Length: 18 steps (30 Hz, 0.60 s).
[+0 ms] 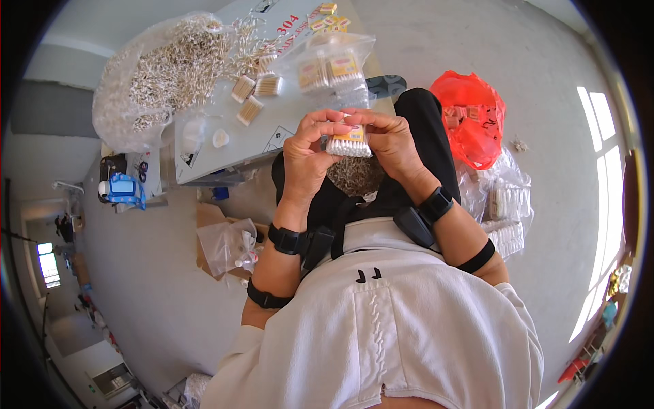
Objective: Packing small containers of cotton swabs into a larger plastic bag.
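Between my two hands, above my lap, is a small pack of cotton swabs (349,146) with white tips toward me and a yellow-orange label. My left hand (310,146) grips its left side with thumb and fingers. The fingers of my right hand (388,140) close on its upper right edge. Below the pack, a mass of loose brownish swabs (355,176) shows between my legs. Just beyond my hands, a clear plastic bag (325,53) with several labelled swab packs lies on the table. Left of it are several unlabelled swab bundles (268,86).
The grey table (231,146) bears a big clear bag of loose swabs (178,65) at far left. A red plastic bag (470,119) stands on the floor at right, beside clear bags of white packs (507,204). A cardboard box (210,221) sits on the floor at left.
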Available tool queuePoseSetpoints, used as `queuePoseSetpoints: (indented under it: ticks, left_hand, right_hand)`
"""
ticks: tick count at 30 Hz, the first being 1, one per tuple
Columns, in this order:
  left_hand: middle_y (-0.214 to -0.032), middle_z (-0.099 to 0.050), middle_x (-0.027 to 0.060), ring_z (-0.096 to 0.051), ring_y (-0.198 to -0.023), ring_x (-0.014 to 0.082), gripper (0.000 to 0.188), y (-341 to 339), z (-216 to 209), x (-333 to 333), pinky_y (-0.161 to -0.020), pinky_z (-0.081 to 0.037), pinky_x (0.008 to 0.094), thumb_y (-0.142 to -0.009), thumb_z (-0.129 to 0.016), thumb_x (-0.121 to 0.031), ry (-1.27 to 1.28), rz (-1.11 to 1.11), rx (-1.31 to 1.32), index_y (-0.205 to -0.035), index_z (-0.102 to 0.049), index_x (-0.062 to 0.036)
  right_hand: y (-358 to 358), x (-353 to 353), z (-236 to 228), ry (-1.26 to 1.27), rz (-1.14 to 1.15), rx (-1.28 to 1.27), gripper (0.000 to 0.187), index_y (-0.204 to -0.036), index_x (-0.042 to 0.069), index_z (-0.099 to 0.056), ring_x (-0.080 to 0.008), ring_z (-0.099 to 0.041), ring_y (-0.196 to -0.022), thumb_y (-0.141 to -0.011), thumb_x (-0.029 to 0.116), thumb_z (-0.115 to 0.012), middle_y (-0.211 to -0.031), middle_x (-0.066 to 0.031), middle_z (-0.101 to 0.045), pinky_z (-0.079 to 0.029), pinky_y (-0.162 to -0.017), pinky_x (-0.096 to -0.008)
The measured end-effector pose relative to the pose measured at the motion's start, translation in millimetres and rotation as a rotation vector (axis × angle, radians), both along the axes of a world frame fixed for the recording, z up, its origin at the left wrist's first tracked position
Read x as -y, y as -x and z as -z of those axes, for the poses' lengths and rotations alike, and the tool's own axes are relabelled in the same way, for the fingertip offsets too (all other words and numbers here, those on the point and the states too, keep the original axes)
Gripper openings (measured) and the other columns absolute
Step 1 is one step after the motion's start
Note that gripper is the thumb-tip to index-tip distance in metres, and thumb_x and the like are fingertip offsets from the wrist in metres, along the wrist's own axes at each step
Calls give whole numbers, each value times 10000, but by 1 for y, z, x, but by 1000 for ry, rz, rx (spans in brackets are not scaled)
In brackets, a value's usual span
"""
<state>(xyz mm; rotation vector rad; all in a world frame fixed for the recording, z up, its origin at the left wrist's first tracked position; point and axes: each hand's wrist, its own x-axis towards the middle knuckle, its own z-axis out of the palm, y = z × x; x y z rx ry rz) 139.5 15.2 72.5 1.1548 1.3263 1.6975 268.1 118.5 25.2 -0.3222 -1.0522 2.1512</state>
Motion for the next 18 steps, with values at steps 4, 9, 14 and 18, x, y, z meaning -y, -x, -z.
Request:
queuePoseSetpoints:
  ticks: [4,9,14,18]
  left_hand:
    - [-1182,-562,57,-572,-1099,159,438,3,4,0,-936,-489,287,-623,-715,183,18,9,5,-981,-733,-68]
    - [-1036,-650,37,-618,-950,116,315,7,8,-1,-847,-514,258,-713,-739,107,91,-72,-28,-997,-709,-25]
    - [-906,-697,16,-635,-816,90,250,8,14,-1,-795,-514,241,-777,-770,16,132,-97,128,-1014,-692,6]
    - [-892,-704,37,-639,-798,87,225,8,16,-3,-748,-527,233,-782,-747,34,118,-118,121,-999,-687,21]
  right_hand:
    - [1,-1,0,-42,18,32,345,-1052,-21,-718,-208,-631,-1060,-760,-166,-604,-1196,-123,-647,-517,-948,-330]
    - [-5,-5,2,-27,-58,118,298,-1082,-28,-695,-193,-667,-963,-797,-104,-653,-1065,-116,-692,-562,-865,-320]
    - [-6,-2,-7,26,-183,254,222,-1064,-19,-689,-173,-700,-837,-842,-25,-677,-955,-88,-706,-598,-753,-297]
    - [-5,-3,-2,31,-193,251,232,-1076,-23,-682,-174,-699,-844,-844,-21,-677,-955,-88,-705,-597,-763,-299]
